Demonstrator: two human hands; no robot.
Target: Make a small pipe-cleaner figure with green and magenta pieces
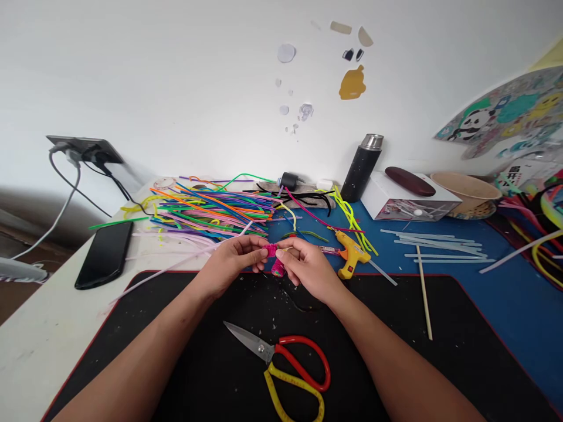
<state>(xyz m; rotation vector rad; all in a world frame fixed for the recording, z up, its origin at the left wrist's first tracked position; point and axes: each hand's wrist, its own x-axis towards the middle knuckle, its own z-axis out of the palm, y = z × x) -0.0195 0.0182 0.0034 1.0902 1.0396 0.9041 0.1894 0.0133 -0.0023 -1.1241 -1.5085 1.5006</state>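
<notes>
Between my two hands is a small magenta pipe-cleaner piece [278, 268], tightly coiled, with a bit of green at its lower end. My left hand [243, 253] pinches its upper left part between thumb and fingers. From the other side, my right hand [303, 261] grips it, thumb and fingertips closed; they hide part of it. A pale lilac pipe cleaner [176, 265] runs from near my left hand down to the left. Scissors [264, 349] with one red and one yellow handle lie on the black mat [211, 363] below my hands, blades apart.
Behind my hands lies a pile of coloured pipe cleaners [215, 205]. A yellow glue gun [353, 254] rests right of my right hand, near clear glue sticks [444, 246] and a wooden stick [424, 293]. A phone [104, 255] lies left; a black flask [362, 169] leans by a white box [409, 196].
</notes>
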